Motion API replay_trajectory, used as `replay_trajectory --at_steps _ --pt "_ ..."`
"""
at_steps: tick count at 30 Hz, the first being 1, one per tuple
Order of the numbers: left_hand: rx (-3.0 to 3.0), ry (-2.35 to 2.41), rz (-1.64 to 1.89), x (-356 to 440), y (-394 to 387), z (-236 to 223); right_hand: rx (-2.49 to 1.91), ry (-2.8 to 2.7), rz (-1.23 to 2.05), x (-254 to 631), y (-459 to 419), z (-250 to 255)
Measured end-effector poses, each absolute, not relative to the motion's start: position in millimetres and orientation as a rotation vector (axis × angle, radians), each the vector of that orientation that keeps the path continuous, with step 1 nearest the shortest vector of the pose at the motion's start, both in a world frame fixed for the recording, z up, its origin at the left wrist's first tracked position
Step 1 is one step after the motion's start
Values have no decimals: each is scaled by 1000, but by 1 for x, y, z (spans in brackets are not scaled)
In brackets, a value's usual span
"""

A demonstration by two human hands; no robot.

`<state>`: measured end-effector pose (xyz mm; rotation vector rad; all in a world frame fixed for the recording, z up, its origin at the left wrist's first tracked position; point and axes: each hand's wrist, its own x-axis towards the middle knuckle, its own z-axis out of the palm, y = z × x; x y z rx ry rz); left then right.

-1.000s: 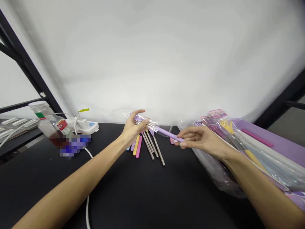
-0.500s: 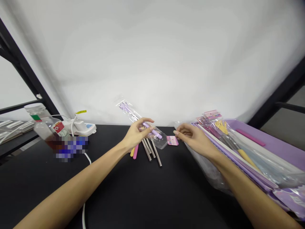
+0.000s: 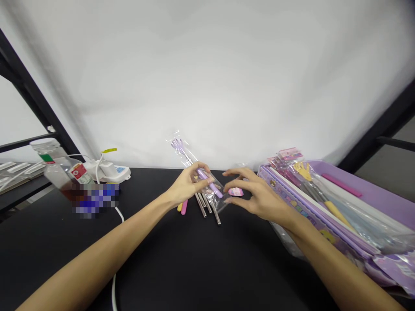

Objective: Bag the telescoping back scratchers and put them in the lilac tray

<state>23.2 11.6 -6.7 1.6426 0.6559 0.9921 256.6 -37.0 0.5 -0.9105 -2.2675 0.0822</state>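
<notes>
The left hand (image 3: 187, 185) grips a bagged lilac back scratcher (image 3: 215, 189); the right hand (image 3: 258, 196), fingers parted, is beside a pink card (image 3: 235, 191).

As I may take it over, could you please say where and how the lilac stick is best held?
On the lilac stick, probably the plain handle end, from the right: it juts that way past the left grip, straight and slim.

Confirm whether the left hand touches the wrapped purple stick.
Touching: the head view shows the left hand holding the wrapped purple stick, thumb across it.
</notes>
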Motion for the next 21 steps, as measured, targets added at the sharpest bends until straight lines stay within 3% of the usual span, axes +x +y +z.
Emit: replay_trajectory --at_steps 4,10,21 --pt "1681 632 977 25 7 -2 -950 -2154 283 245 -42 2" --pt "1703 577 903 24 -2 6 -1083 -1754 865 235 -38 -2" --pt "1827 597 801 24 -2 7 -1110 -1627 1167 237 -38 -4"
